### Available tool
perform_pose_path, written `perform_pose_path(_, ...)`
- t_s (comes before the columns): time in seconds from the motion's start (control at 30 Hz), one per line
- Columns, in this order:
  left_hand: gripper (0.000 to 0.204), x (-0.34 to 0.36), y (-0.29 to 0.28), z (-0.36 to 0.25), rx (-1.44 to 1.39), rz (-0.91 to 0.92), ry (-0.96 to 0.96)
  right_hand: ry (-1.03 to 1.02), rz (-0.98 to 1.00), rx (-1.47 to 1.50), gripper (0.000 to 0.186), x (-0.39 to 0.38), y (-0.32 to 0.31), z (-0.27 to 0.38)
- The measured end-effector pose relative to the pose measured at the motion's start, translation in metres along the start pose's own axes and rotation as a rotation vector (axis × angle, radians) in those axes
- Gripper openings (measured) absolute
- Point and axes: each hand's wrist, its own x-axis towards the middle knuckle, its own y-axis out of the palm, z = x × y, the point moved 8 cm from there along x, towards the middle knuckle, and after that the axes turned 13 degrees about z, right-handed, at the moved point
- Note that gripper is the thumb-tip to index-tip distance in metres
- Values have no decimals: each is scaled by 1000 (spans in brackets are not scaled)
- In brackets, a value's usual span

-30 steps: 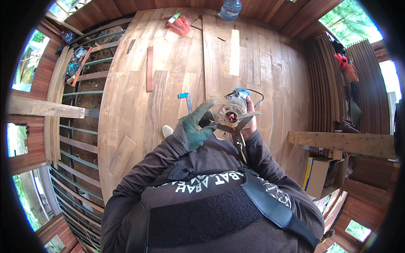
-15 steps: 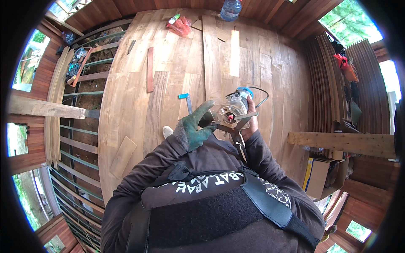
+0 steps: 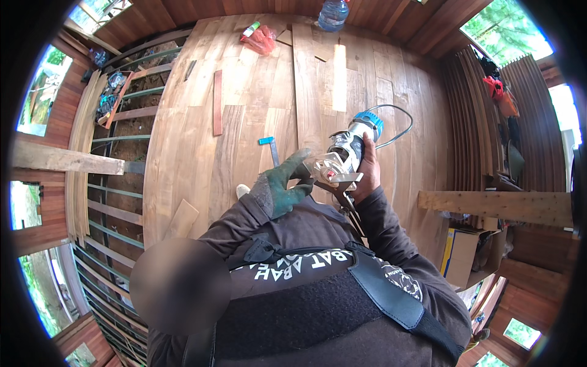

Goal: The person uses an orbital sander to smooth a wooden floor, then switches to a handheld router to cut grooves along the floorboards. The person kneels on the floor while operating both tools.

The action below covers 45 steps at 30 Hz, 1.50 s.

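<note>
A trim router with a blue cap, a grey body and a clear plastic base is held in front of my chest. It lies tilted, its cap pointing away and to the right, its base toward me. My right hand, bare, wraps around the body from the right side. On the left, my left hand in a green and grey glove grips the edge of the clear base, index finger stretched along it. A metal guide bracket sticks out below the base. The router's cord loops beyond my right hand.
On the plank floor lie a blue-handled square, a reddish wood strip, a pale strip and a red plastic bag. Open floor joists run at left. Stacked boards and a cardboard box stand at right.
The router has turned in my hands: its body and blue cap now swing out up and to the right, and the clear base shows less face-on. My left hand has barely moved.
</note>
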Motion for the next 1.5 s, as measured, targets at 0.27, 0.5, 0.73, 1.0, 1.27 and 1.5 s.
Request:
perform_pose_path(0.27, 53, 0, -2, -8, -153, -18, -15, -9, -47, -30, 50, 0, -4, 3)
perform_pose_path(0.5, 46, 4, -4, -3, -213, -24, -74, 76, 18, 90, 49, -3, -2, -9)
perform_pose_path(0.73, 43, 13, 7, 23, -388, 19, -180, 6, -19, -169, 38, 1, 7, 7)
perform_pose_path(1.0, 36, 17, 17, 49, -313, 85, -237, -42, 82, -545, 40, 3, 45, 35)
perform_pose_path(1.27, 33, 21, 23, 69, -449, 39, -239, -110, 116, -636, 45, 5, 70, 42)
perform_pose_path(1.5, 34, 26, 27, 83, -456, 22, -198, -129, 88, -867, 49, 13, 80, 45)
